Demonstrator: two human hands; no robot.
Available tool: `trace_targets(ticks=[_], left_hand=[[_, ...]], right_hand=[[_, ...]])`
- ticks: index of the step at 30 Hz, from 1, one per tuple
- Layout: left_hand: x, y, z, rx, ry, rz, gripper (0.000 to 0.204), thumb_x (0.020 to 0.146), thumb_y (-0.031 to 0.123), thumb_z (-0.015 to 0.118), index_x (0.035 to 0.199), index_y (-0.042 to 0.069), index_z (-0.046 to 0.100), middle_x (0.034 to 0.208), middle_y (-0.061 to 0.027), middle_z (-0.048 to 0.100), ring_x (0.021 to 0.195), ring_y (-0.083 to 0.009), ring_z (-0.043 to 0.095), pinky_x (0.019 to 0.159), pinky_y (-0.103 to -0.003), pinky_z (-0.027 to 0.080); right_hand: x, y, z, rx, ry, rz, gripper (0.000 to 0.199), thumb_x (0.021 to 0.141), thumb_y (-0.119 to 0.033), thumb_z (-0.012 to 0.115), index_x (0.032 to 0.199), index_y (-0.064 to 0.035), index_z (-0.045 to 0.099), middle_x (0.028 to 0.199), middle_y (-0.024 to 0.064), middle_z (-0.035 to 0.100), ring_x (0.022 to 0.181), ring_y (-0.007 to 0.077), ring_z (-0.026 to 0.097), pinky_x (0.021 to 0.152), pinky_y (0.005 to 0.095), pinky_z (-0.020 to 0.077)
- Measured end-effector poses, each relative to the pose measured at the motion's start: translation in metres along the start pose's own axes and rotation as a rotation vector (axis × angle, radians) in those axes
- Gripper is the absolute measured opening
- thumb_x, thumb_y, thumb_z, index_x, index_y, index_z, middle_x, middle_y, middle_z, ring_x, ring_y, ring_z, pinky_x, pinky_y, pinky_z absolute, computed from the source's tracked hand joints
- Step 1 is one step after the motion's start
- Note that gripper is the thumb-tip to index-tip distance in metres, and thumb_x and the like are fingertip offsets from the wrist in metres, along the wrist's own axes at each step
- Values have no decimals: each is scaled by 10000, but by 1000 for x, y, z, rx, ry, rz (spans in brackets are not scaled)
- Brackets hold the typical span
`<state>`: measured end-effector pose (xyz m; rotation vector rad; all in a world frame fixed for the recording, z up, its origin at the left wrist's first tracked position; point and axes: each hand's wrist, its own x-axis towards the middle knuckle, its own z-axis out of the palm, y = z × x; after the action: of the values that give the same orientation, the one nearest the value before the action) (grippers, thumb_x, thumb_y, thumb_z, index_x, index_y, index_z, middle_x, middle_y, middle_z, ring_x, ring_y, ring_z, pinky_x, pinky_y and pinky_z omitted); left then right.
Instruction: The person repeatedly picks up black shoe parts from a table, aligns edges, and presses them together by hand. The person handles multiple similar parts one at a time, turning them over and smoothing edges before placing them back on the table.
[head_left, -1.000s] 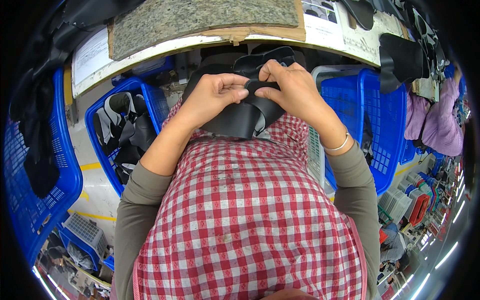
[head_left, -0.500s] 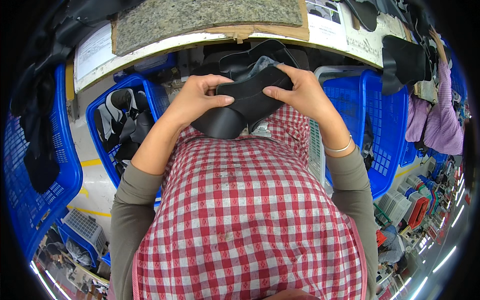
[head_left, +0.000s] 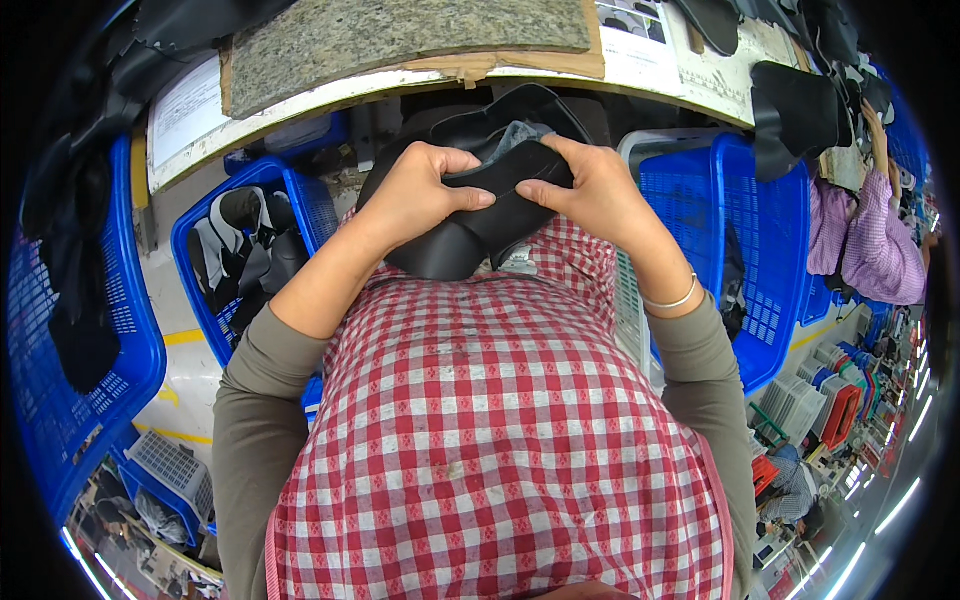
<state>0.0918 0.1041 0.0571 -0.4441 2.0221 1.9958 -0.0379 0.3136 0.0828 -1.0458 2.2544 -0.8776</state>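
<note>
A black leather shoe upper [head_left: 470, 225] is held between my two hands, over the lap of my red-and-white checked apron [head_left: 480, 400]. My left hand [head_left: 430, 192] pinches its top edge, thumb in front and fingers behind. On the other side, my right hand [head_left: 582, 182] grips the same edge in the same way, and a bracelet circles that wrist. The two thumbs are close together on the black surface. Greyish-blue lining material [head_left: 515, 138] shows behind the edge. The fingertips behind the piece are hidden.
Ahead is a white bench [head_left: 400, 88] with a stone slab [head_left: 410, 45] on it. Blue baskets stand left [head_left: 185, 240] and right [head_left: 765, 260], the left one holding black and white pieces. Another blue basket [head_left: 140, 290] is at far left. A co-worker's purple sleeve [head_left: 880, 245] shows at right.
My left hand has moved right along the upper's edge, bringing the thumbs closer together. My right hand has shifted slightly left and down, still gripping.
</note>
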Motion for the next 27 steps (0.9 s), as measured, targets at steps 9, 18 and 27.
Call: trace_targets(ticks=[9,18,27], left_hand=[[2,-14,2,-49,-21,216,529,870,15,790,1384,6,666,1295,-93,727,1163,-146,662,1010,-326,539],[4,-12,-2,-100,-107,115,558,880,18,791,1418,8,642,1345,-92,701,1188,-144,651,1023,-315,534],[9,2,-11,-87,-216,-15,423,946,39,735,1366,18,683,1243,-66,744,1068,-121,672,956,-290,544]], right_hand=[[-5,8,5,311,137,3,347,889,-187,836,1119,-10,646,990,142,735,947,237,736,867,360,562],[-8,14,5,337,189,-22,423,902,-158,834,1204,-21,572,911,88,696,876,156,670,837,321,538],[-2,11,-4,505,10,127,403,909,-143,830,1243,12,666,860,33,711,799,95,641,738,275,530]])
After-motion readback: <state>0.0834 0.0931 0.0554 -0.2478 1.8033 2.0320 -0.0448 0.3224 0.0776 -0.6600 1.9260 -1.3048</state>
